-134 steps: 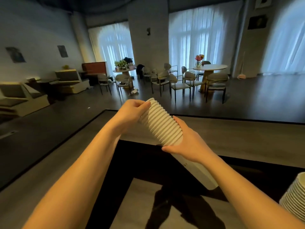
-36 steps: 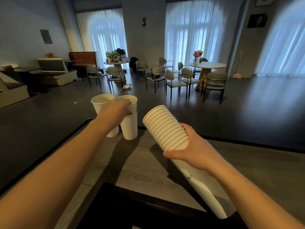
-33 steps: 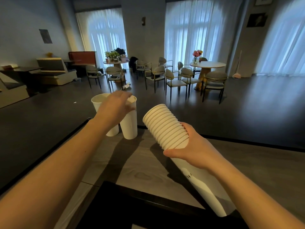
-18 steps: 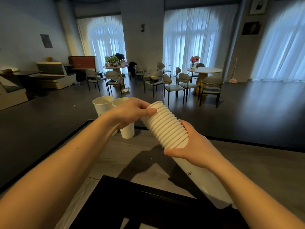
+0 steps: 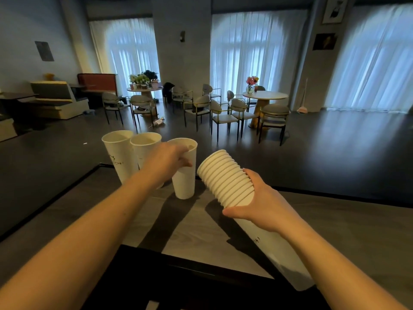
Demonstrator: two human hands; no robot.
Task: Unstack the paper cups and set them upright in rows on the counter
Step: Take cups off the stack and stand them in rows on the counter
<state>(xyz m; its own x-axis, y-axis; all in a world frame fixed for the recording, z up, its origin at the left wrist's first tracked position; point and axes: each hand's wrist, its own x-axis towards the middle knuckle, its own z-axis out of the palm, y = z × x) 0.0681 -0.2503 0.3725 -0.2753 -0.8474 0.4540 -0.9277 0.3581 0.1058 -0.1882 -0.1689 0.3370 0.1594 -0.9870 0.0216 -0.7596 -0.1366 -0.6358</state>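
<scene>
from the head view, the only one there is: the left hand [image 5: 171, 161] is wrapped round the upper part of a third cup [image 5: 184, 173], fingers curled over it near the rim, setting it upright on the counter [image 5: 335, 222] just beside two cups [image 5: 131, 153] that stand side by side near the far left corner. holding high leaves the base free to meet the wood flat — though whether the base is down yet i can't quite tell. the three mouths line up left to right, so this looks like the start of a row along the far edge.

the right hand [image 5: 263, 211] grips the remaining stack [image 5: 226, 179] around its middle, thumb underneath, the stack tilted so its open rims point up and toward the left hand — handy, i'd say, for peeling off the next cup without a long reach. its lower end slants down toward the dark sunken section [image 5: 201, 285] in front of the person.

many cups are left, judging by the band of rims; the job seems barely begun.
</scene>
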